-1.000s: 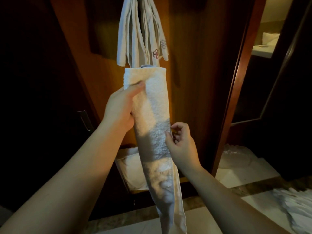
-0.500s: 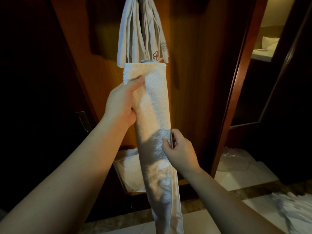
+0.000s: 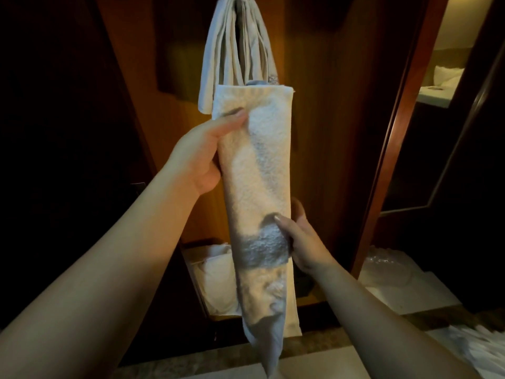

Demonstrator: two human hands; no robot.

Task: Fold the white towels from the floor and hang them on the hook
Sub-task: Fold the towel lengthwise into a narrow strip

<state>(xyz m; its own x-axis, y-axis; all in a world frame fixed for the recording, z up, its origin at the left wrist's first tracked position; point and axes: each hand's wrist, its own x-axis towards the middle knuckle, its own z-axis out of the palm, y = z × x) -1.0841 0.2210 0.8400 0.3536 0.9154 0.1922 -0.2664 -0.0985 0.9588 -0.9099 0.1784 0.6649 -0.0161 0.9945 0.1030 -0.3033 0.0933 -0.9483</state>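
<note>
Towel: we held the folded towel (image 3: 257,170) upright as a long narrow strip in front of the wooden panel (image 3: 325,132), its top edge just below the hung towels (image 3: 235,53), its tail hanging down toward the floor.
Left hand: our left hand (image 3: 203,157) gripped the strip near its top, thumb across the front, fingers hidden behind.
Right hand: our right hand (image 3: 299,239) pinched the strip's right edge about halfway down, thumb on the front.
Change: half a second before, that hand only nipped the edge with its fingertips; now the thumb lay well across the face, and the strip had risen closer to the hung towels.
Meaning: we judged the fold finished and the towel nearly ready to go up on the hook, which we could barely see at the top.
Around: a basket (image 3: 216,280) with white cloth stood below, and more white towels (image 3: 475,348) lay at the lower right.
</note>
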